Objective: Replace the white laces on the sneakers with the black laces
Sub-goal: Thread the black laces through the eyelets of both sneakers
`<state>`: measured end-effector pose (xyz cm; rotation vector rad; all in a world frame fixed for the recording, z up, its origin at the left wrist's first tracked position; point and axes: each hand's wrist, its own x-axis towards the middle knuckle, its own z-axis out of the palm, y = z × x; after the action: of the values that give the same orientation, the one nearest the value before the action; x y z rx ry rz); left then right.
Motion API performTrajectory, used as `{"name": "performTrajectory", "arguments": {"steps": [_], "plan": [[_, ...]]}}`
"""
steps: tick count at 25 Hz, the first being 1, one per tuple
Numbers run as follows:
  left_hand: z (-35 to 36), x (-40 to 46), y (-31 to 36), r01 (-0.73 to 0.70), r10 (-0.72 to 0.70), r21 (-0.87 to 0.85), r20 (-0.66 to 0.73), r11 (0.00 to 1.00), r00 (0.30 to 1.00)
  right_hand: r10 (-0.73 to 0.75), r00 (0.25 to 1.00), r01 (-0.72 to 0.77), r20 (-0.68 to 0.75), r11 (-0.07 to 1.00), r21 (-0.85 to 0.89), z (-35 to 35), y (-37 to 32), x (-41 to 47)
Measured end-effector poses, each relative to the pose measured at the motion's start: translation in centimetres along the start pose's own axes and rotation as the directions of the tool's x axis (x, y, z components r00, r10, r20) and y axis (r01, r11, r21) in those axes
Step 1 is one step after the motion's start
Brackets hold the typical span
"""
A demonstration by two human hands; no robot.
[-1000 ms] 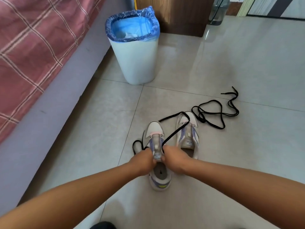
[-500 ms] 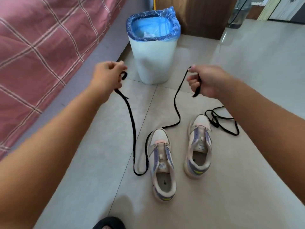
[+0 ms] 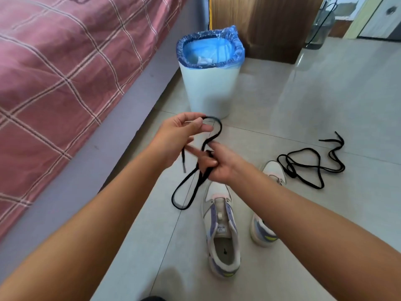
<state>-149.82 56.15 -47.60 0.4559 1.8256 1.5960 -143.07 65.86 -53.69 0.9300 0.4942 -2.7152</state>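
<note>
Hands came together mid-frame: left hand (image 3: 176, 135) and right hand (image 3: 219, 165) both pinch black lace (image 3: 196, 181); near sneaker (image 3: 221, 231) sits just below, toe up-frame.

Bare pale tiled floor (image 3: 282, 268) lies open to the right of the two white and lilac sneakers (image 3: 221, 231) and in front of them toward the camera. To the left, the bed with its pink checked cover (image 3: 54, 83) walls off that side. The white plastic bin with a blue liner (image 3: 209, 90) stands ahead by a brown wooden cabinet (image 3: 260, 25). A loose black lace (image 3: 312, 166) sprawls on the tiles just beyond the right sneaker. Between bed and sneakers a floor strip stays free, crossed only by a hanging loop of black lace (image 3: 186, 192).
</note>
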Motion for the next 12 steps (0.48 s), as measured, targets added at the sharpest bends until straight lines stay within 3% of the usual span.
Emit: {"name": "performTrajectory", "arguments": {"steps": [3,5,8,10,12], "plan": [[-1.2,-0.9,0.0,-0.061,0.065,0.105,-0.039,0.993,0.997,-0.231,0.969,0.236,-0.084,0.97,0.06,0.8,-2.2,1.0],[-2.0,-1.1,-0.4,-0.001,0.009,0.111,-0.076,0.994,0.997,-0.337,0.93,0.331,-0.147,0.942,-0.064,1.0,-4.5,1.2],[-3.7,-1.3,-1.9,0.164,-0.152,0.278,-0.063,0.946,0.986,-0.507,0.835,0.444,-0.216,0.851,-0.279,2.8,-9.2,0.9],[-4.9,-1.3,-2.9,0.186,-0.202,0.39,-0.001,0.902,0.979,-0.572,0.798,0.49,-0.188,0.798,-0.351,4.7,-11.9,0.4],[-5.9,-1.0,-3.8,0.17,-0.188,0.384,0.009,0.908,0.982,-0.586,0.797,0.486,-0.145,0.765,-0.422,6.5,-12.9,0.2]]}}
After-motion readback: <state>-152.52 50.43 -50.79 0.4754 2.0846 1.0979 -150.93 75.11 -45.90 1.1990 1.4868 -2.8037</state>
